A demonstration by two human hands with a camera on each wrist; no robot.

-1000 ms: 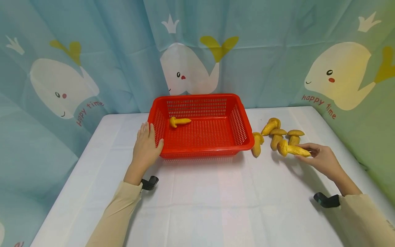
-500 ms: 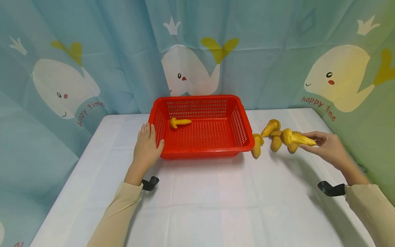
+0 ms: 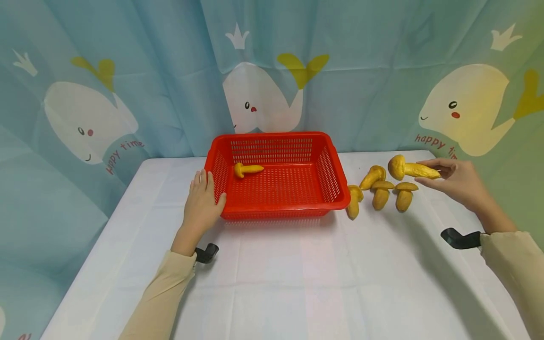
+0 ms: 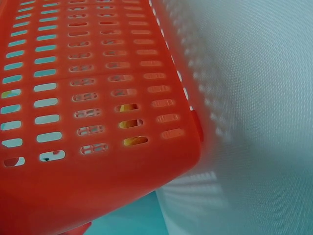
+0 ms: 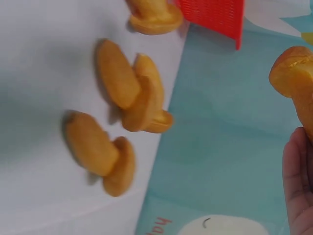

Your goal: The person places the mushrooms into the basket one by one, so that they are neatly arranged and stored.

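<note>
In the head view my right hand (image 3: 456, 182) pinches a yellow mushroom (image 3: 411, 170) by its stem end, cap pointing left, held up over the table's far right. The same mushroom's cap (image 5: 288, 71) shows at the right edge of the right wrist view. My left hand (image 3: 201, 205) rests with extended fingers against the left side of a red plastic basket (image 3: 276, 206). Slotted basket wall (image 4: 98, 176) fills much of the left wrist view. Inside the basket, at its left, lies one mushroom (image 3: 248, 170). Several more, such as this brownish one (image 3: 404, 197), lie right of the basket.
The table (image 3: 280, 283) wears a white cloth. Behind it hangs a blue-green curtain (image 3: 361, 85) printed with whales. One mushroom (image 3: 354, 202) lies right beside the basket's front right corner. Black devices are strapped on both wrists.
My right hand has lifted the mushroom and moved it away from me and slightly right, uncovering the mushrooms beneath. My left hand stays on the basket's side.
</note>
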